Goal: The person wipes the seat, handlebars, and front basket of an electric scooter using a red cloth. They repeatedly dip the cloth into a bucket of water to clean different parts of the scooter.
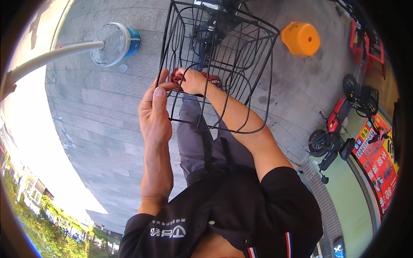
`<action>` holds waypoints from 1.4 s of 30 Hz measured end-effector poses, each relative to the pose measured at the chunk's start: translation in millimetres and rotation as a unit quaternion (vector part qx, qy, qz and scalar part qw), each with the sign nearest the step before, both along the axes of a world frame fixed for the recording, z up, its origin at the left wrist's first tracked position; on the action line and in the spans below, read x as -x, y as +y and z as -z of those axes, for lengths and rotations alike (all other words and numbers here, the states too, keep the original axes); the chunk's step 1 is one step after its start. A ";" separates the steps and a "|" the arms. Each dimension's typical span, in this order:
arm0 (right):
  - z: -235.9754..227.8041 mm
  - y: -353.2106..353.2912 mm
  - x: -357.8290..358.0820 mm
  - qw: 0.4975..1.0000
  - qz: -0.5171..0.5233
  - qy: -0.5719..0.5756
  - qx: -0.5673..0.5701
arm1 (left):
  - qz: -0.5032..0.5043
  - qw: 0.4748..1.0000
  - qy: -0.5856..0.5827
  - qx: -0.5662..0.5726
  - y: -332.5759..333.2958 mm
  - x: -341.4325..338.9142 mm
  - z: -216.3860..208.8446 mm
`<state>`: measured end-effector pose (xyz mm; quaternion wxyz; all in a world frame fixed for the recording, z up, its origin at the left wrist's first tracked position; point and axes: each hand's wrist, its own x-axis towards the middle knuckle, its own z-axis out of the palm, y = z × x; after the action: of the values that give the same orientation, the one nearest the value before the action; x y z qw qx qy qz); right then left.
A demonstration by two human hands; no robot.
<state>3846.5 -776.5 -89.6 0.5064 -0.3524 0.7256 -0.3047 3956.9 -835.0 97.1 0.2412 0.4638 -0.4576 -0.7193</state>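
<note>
Dark red, crumpled, cloth-like piece (175,76) at the left side of a black, open-wire bicycle-type basket (278,32). The fingers of the right hand (193,81) close on it; those of the left hand (155,109) lie half-curled at the basket's left edge, and whether they grip the wire cannot be told. Likely faults: the soft piece may snag on a wire end, or slip through the wide gaps to the grey stone paving (107,129); the right forearm, crossed by wires, may scrape if withdrawn quickly. An orange plastic stool (300,38) stands well apart.
</note>
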 end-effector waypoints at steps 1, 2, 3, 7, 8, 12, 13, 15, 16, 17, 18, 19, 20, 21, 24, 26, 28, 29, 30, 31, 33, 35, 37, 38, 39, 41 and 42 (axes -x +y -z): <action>-0.1 -5.0 -6.7 0.996 0.046 -0.027 0.067 | 0.021 1.000 0.009 0.011 -2.2 2.0 -9.4; -0.5 -4.7 -9.9 0.991 0.072 -0.041 0.108 | 0.042 0.999 0.021 0.021 -4.1 5.8 -15.6; 0.0 -4.6 -8.0 0.995 0.063 -0.040 0.060 | 0.034 0.999 -0.009 0.020 -10.1 7.8 -20.5; -6.2 30.5 38.4 0.980 -0.149 0.025 -0.130 | 0.083 0.990 -0.011 0.115 -7.8 15.1 -20.9; -10.0 40.4 55.4 0.949 -0.249 0.047 -0.190 | 0.069 0.991 -0.017 0.118 -8.2 14.1 -18.9; -21.0 59.2 74.8 0.836 -0.392 0.165 -0.346 | 0.059 0.991 -0.025 0.120 -6.9 6.4 -5.6; -22.6 59.3 73.0 0.840 -0.379 0.167 -0.351 | 0.056 0.993 -0.017 0.104 -5.6 4.2 -2.2; -24.1 54.6 63.6 0.863 -0.345 0.167 -0.329 | 0.044 0.997 0.020 0.066 -4.3 1.0 4.6; -23.2 50.3 58.2 0.877 -0.304 0.169 -0.331 | 0.047 0.996 0.014 0.078 -4.5 0.8 8.8; -22.4 45.8 52.2 0.897 -0.269 0.151 -0.316 | 0.050 0.995 0.008 0.089 -4.5 0.3 11.9; -21.2 40.9 47.3 0.905 -0.236 0.153 -0.320 | 0.057 0.994 0.005 0.092 -3.1 -0.4 13.8; -19.7 34.8 40.6 0.948 -0.162 0.094 -0.257 | 0.063 0.993 0.002 0.096 -2.0 -1.0 15.1; -18.0 26.0 32.0 0.965 -0.083 0.070 -0.237 | 0.076 0.993 0.002 0.092 0.5 -2.0 14.4; -16.3 16.5 19.2 0.988 -0.011 0.033 -0.151 | 0.091 0.992 -0.003 0.086 2.8 -4.0 11.8; -9.7 7.1 3.3 0.995 0.029 0.000 0.092 | 0.065 0.992 -0.017 0.104 -0.2 -0.9 6.9; -2.9 16.8 16.2 0.999 0.024 -0.017 -0.045 | 0.084 0.990 -0.003 0.112 -6.1 2.3 -0.6; 6.5 33.7 61.4 0.958 -0.175 0.114 -0.195 | 0.118 0.986 0.026 0.116 -4.9 10.4 -12.1; 11.3 45.4 83.9 0.918 -0.227 0.148 -0.289 | 0.140 0.984 0.005 0.113 -1.1 15.3 -18.9; 15.5 52.5 103.6 0.902 -0.185 0.200 -0.334 | 0.140 0.984 0.032 0.102 -1.5 19.3 -26.7; 18.6 57.1 121.9 0.897 -0.156 0.278 -0.306 | 0.141 0.984 0.059 0.095 -3.4 24.6 -34.5; 26.2 59.5 142.5 0.844 -0.065 0.516 -0.129 | 0.129 0.983 0.096 0.083 -7.5 34.4 -48.6; 30.2 59.0 143.7 0.752 -0.013 0.657 0.038 | 0.168 0.975 0.125 0.076 -20.5 42.1 -61.4; 32.3 58.3 127.6 0.777 -0.093 0.604 -0.149 | 0.192 0.970 0.132 0.077 -27.5 50.9 -71.2; 32.3 63.4 123.5 0.768 -0.140 0.572 -0.254 | 0.205 0.966 0.124 0.098 -31.9 54.7 -75.1; 33.5 64.6 110.7 0.722 -0.224 0.567 -0.327 | 0.213 0.963 0.120 0.111 -36.9 60.1 -78.2; 34.3 68.8 95.8 0.839 -0.226 0.336 -0.363 | 0.216 0.962 0.107 0.125 -41.1 70.0 -82.6; 35.5 70.7 95.9 0.868 -0.199 0.237 -0.388 | 0.223 0.961 0.105 0.123 -38.9 70.7 -82.9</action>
<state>3750.6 -705.9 -125.2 0.4649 -0.3261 0.7982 0.2013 3886.2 -873.9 180.0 0.1767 0.2382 -0.6066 -0.7376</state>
